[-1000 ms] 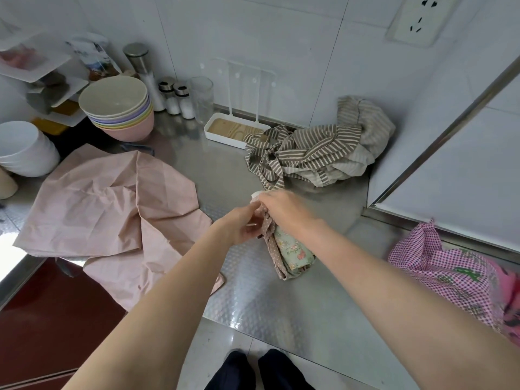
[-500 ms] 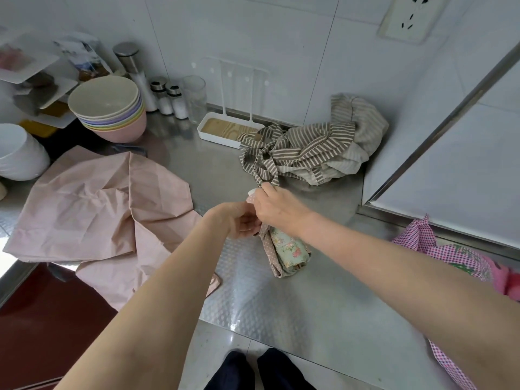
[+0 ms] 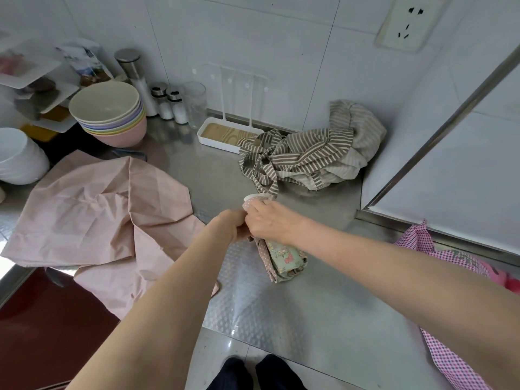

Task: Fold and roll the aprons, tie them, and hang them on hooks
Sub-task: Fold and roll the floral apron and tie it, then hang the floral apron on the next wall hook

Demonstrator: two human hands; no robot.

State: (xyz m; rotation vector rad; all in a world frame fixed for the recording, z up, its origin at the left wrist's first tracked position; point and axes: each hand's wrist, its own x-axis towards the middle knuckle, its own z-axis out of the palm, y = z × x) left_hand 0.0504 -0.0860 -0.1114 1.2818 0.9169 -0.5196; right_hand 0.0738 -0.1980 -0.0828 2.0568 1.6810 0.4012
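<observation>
A rolled floral apron [image 3: 284, 256] with a dotted pink-brown outer layer lies on the steel counter [image 3: 281, 311] at the centre. My right hand [image 3: 271, 220] grips its far end and pinches a dotted strap that sticks up above the fingers. My left hand [image 3: 229, 224] meets it from the left, fingers curled on the same strap end. A pink apron [image 3: 104, 218] lies spread flat at the left. A brown striped apron [image 3: 309, 156] sits crumpled in the back corner. A pink checked apron [image 3: 439, 257] hangs over the counter's right edge.
Stacked pastel bowls [image 3: 108, 114], white bowls [image 3: 17, 159], shakers [image 3: 170, 104] and a glass [image 3: 195, 104] line the back left. A white rack tray [image 3: 222, 133] stands against the tiled wall. A metal-framed panel [image 3: 450, 170] closes the right side. The floor and my shoes show below.
Both hands stay joined at the roll's far end; the dotted strap tip now shows above my right fingers. The view has shifted slightly with my head.
</observation>
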